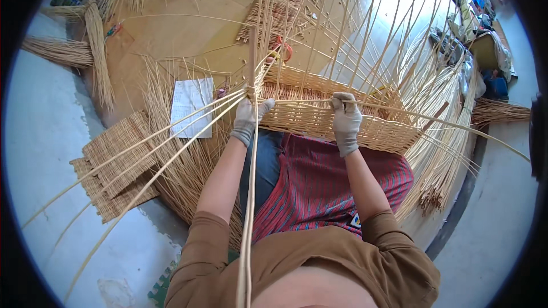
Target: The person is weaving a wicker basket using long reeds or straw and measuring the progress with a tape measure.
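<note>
A half-woven wicker basket (319,121), long and boxy, rests against my lap with tall stakes standing up from its walls. My left hand (246,118), in a pale knit glove, is closed around its near left corner, thumb along the rim. Several long willow rods (194,120) fan out from that corner to the left, and others run down past my chest. My right hand (347,121), gloved too, pinches a willow rod (439,118) that lies along the near rim and bends away to the right. Its fingers are curled, partly hiding the rod.
A thick bundle of rods (442,171) lies to the right, other bundles (100,51) at the far left. Woven panels (117,165) and a white paper sheet (192,105) lie on the left. Beyond the basket are another woven panel (279,14), red-handled cutters (283,51) and scraps.
</note>
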The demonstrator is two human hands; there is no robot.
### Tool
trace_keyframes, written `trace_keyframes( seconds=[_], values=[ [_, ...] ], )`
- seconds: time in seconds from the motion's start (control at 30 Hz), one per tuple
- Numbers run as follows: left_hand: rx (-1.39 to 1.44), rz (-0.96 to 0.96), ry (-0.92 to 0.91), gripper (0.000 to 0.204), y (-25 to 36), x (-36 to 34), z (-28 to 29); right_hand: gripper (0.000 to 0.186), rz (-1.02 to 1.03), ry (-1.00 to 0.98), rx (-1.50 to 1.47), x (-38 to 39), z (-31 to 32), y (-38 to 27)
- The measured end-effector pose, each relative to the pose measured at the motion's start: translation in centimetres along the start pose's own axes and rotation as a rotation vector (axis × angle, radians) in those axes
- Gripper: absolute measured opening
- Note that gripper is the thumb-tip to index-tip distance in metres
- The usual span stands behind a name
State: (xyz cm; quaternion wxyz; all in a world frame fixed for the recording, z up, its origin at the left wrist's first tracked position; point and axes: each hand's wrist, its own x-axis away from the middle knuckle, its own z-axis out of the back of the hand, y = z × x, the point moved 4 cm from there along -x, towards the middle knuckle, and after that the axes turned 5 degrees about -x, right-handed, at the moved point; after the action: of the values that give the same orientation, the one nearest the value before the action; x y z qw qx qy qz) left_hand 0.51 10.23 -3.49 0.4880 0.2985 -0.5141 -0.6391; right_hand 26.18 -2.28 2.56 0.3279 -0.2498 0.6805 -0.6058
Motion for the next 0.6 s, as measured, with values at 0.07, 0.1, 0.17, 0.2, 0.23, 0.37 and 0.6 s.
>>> trace_keyframes(
  seconds=[0.07,0.1,0.17,0.2,0.23,0.37,0.6],
  values=[
    [-0.041,-0.088,0.087,0.062,1.1,0.2,-0.5,0.007,0.002,0.02,0.001,-0.2,0.1,0.1],
    [-0.008,-0.085,0.097,0.073,1.0,0.2,-0.8,0.007,0.003,0.038,-0.002,-0.3,0.0,-0.1],
    [0.026,-0.111,0.124,0.086,-0.3,0.0,-0.6,0.008,-0.012,0.008,-0.07,-0.1,-1.5,-2.0],
    [0.045,-0.116,0.143,0.085,-0.8,0.0,-0.5,0.008,-0.025,-0.016,-0.136,0.0,-2.4,-3.8],
    [0.064,-0.123,0.158,0.083,-1.0,0.1,-0.4,0.009,0.083,-0.167,-0.028,-0.3,-3.6,-5.9],
    [0.216,0.112,0.169,0.065,4.2,1.7,-1.3,0.021,0.072,-0.476,0.27,-7.7,-11.4,-10.2],
    [0.577,0.04,0.296,0.053,-0.1,0.6,-0.5,0.053,-0.157,-0.394,0.672,-13.8,-16.8,-3.7]
  ],
)
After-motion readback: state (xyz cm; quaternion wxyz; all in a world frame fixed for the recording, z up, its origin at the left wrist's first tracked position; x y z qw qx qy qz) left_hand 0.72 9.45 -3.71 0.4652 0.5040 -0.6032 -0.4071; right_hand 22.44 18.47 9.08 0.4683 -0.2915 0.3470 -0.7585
